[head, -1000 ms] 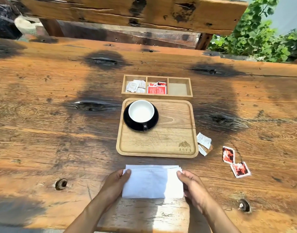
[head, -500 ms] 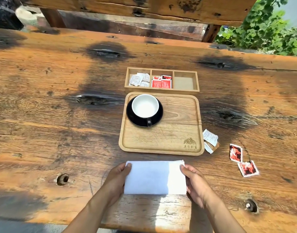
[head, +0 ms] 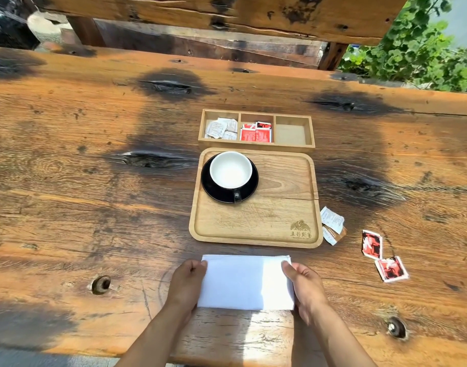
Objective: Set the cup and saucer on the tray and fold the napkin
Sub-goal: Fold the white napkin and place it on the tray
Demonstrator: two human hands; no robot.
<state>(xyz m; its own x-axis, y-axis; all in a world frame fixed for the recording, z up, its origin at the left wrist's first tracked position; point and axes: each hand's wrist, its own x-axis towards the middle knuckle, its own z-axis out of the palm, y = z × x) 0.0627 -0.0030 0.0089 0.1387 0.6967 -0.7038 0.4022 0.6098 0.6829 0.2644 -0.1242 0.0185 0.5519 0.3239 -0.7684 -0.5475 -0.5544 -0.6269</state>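
White napkin (head: 247, 282) is lying just before the tray (head: 256, 221), the left hand (head: 186, 283) and right hand (head: 303, 284) pinching its ends, risking a crooked fold if either grip is slipping.

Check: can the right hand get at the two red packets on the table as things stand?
Probably yes. The red packets lie loose on the table beside the right hand, nothing between; it must first let go of the napkin.
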